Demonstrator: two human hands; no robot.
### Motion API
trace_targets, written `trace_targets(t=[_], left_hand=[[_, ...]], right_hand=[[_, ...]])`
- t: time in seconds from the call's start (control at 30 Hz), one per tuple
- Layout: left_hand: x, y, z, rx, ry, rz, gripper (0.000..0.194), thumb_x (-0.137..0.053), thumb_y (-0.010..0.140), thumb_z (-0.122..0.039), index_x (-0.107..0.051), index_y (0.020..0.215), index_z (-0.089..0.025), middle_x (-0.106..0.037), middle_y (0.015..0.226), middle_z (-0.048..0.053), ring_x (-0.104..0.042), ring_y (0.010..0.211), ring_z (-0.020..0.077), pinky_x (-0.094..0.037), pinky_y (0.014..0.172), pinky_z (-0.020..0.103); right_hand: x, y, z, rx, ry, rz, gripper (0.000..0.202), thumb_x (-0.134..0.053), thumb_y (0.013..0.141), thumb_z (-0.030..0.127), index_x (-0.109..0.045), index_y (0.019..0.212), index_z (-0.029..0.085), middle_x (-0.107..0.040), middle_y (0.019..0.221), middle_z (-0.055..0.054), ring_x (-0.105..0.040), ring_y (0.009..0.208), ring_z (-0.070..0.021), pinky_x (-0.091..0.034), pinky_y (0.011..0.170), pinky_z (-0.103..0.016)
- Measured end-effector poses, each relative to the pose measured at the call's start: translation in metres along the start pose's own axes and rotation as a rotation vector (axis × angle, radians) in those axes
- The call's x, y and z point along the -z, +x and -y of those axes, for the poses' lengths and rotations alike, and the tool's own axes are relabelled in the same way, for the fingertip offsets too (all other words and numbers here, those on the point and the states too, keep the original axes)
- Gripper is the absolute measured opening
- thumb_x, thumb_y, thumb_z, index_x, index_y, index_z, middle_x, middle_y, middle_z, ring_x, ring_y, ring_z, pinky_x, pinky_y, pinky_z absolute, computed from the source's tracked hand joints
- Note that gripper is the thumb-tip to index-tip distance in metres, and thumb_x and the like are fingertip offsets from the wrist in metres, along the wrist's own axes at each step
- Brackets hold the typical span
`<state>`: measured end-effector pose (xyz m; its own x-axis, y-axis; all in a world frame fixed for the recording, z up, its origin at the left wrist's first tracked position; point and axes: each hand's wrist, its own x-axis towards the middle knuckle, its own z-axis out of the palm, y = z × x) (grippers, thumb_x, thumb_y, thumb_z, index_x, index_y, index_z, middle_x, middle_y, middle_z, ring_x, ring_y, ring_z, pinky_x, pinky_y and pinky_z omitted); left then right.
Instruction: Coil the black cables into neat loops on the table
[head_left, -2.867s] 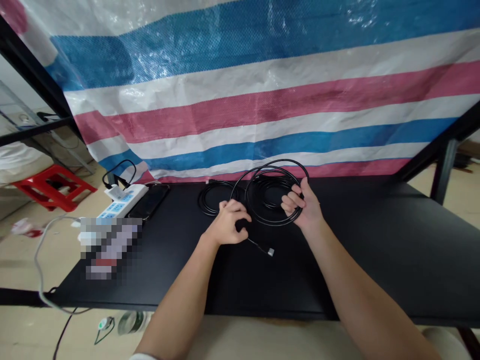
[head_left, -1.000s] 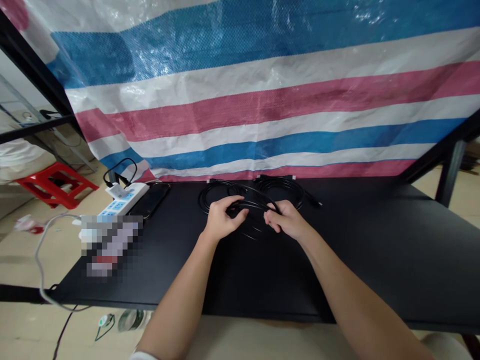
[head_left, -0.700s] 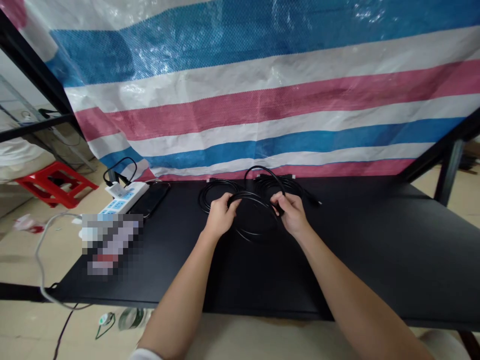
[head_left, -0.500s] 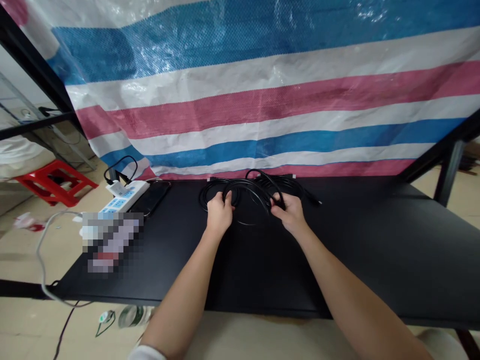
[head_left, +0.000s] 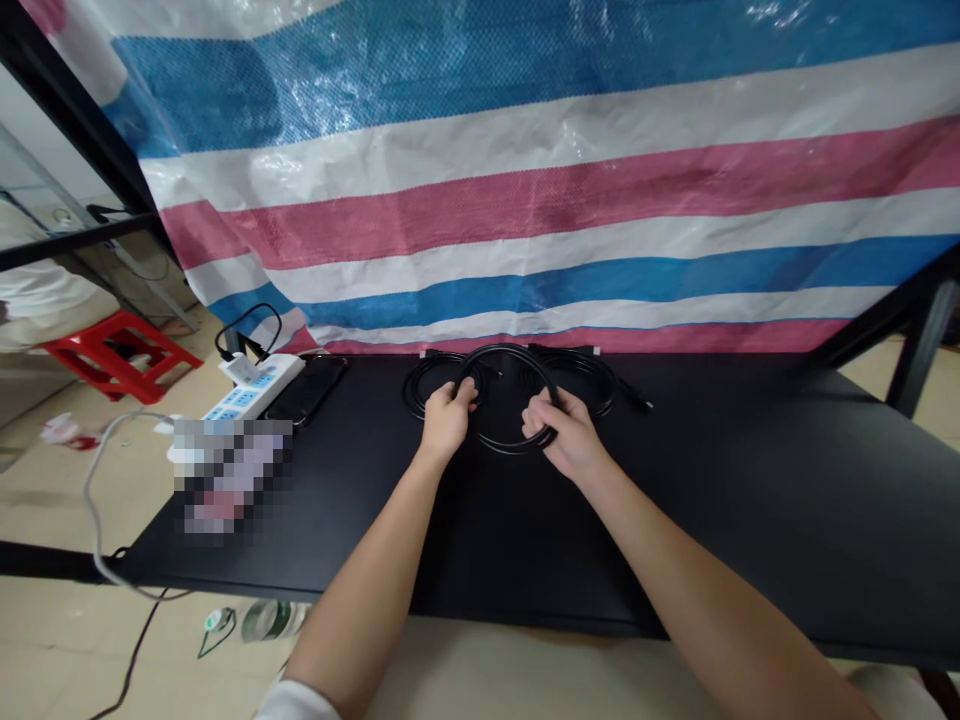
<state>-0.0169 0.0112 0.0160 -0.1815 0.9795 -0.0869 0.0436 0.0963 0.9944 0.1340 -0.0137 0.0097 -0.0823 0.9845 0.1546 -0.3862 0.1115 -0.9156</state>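
Note:
A black cable (head_left: 504, 350) is wound into a round coil above the middle of the black table. My left hand (head_left: 448, 418) is closed on the coil's left side, thumb on top. On the opposite side, my right hand (head_left: 566, 428) has its fingers wrapped round the gathered strands. Behind my left hand lies a coiled black cable (head_left: 409, 385), partly covered by that hand. Another coiled black cable (head_left: 611, 375) rests behind my right hand, its plug end pointing right. The ends of the held cable cannot be made out.
At the table's left edge sit a white power strip (head_left: 274, 380) with a plugged-in charger and a dark phone (head_left: 309, 388). A striped tarpaulin (head_left: 525, 220) hangs along the back edge. A red stool (head_left: 124, 355) stands on the floor at left, near a seated person.
The right hand has brought a loose loop round, and the strands now lie together as a closed ring. The left hand keeps its hold. The view has shifted slightly.

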Motion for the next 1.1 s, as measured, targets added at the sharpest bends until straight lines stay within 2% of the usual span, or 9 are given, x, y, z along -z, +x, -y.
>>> trace_targets(t=[0.1,0.17,0.33,0.4,0.5,0.67,0.87,1.0,1.1], left_hand=[[-0.001,-0.004,-0.004,0.04,-0.278,0.174,0.021,-0.07,0.071,-0.03,-0.055,0.071,-0.015,-0.069,0.076,0.007,-0.068,0.068,0.0191,-0.054,0.064,0.031],[0.0,-0.006,-0.006,0.039,-0.363,0.214,0.024,-0.071,0.07,-0.025,-0.051,0.079,-0.017,-0.068,0.072,0.003,-0.066,0.06,0.0159,-0.053,0.058,0.028],[0.002,-0.003,-0.008,0.001,-0.411,0.168,0.03,-0.066,0.072,-0.014,-0.048,0.096,-0.019,-0.057,0.059,-0.008,-0.054,0.042,0.0082,-0.043,0.044,0.02],[0.003,-0.001,-0.007,0.001,-0.427,0.128,0.022,-0.065,0.072,-0.013,-0.051,0.088,-0.017,-0.053,0.057,-0.008,-0.047,0.038,0.0052,-0.036,0.039,0.018],[0.009,0.005,-0.006,0.025,-0.46,0.058,0.019,-0.067,0.069,-0.013,-0.054,0.082,-0.016,-0.053,0.057,-0.006,-0.043,0.039,0.0041,-0.032,0.038,0.017],[0.028,0.019,-0.004,0.077,-0.443,-0.058,0.024,-0.069,0.064,-0.008,-0.06,0.086,-0.014,-0.062,0.066,0.001,-0.05,0.048,0.0057,-0.041,0.045,0.019],[0.046,0.033,0.004,-0.047,-0.104,-0.234,0.034,-0.064,0.068,-0.013,-0.061,0.101,-0.017,-0.068,0.103,0.008,-0.067,0.088,0.0183,-0.054,0.074,0.03],[0.052,0.031,0.01,-0.188,0.361,-0.36,0.032,-0.063,0.07,-0.016,-0.064,0.101,-0.018,-0.067,0.11,0.012,-0.062,0.107,0.0255,-0.048,0.093,0.038],[0.05,0.025,0.012,-0.245,0.639,-0.346,0.027,-0.063,0.069,-0.016,-0.066,0.095,-0.018,-0.066,0.111,0.015,-0.059,0.111,0.0305,-0.044,0.097,0.045]], right_hand=[[0.004,0.005,0.005,-0.049,0.096,-0.004,0.054,-0.072,0.058,0.06,-0.033,0.053,0.023,-0.032,0.041,0.01,-0.026,0.038,-0.007,-0.024,0.038,-0.022],[0.008,0.008,0.004,-0.045,-0.005,-0.091,0.052,-0.066,0.062,0.064,-0.034,0.053,0.024,-0.032,0.04,0.009,-0.027,0.036,-0.0081,-0.024,0.037,-0.023],[0.018,0.011,-0.004,0.113,-0.708,-0.343,0.041,-0.056,0.075,0.053,-0.042,0.049,0.024,-0.045,0.042,0.003,-0.045,0.044,-0.0131,-0.037,0.05,-0.027],[0.017,0.01,-0.004,0.118,-0.973,-0.333,0.038,-0.052,0.079,0.045,-0.043,0.049,0.023,-0.049,0.045,0.001,-0.052,0.049,-0.0157,-0.04,0.056,-0.028],[0.006,0.009,0.0,-0.028,-1.312,-0.267,0.033,-0.048,0.084,0.039,-0.052,0.056,0.022,-0.059,0.054,-0.005,-0.06,0.06,-0.02,-0.041,0.06,-0.029],[-0.025,0.017,0.013,-0.308,-1.578,-0.071,0.039,-0.037,0.092,0.036,-0.069,0.09,0.014,-0.07,0.095,-0.018,-0.066,0.091,-0.0261,-0.045,0.073,-0.032],[-0.056,0.052,0.013,-0.369,-1.541,-0.007,0.046,-0.031,0.093,0.032,-0.069,0.106,0.011,-0.067,0.111,-0.021,-0.063,0.104,-0.0281,-0.046,0.081,-0.033],[-0.066,0.07,0.002,-0.406,-1.468,-0.008,0.044,-0.034,0.091,0.029,-0.067,0.113,0.011,-0.065,0.117,-0.02,-0.063,0.107,-0.027,-0.047,0.081,-0.031],[-0.066,0.076,-0.004,-0.439,-1.451,-0.016,0.042,-0.037,0.088,0.027,-0.066,0.114,0.01,-0.064,0.119,-0.021,-0.062,0.108,-0.0288,-0.048,0.081,-0.033]])
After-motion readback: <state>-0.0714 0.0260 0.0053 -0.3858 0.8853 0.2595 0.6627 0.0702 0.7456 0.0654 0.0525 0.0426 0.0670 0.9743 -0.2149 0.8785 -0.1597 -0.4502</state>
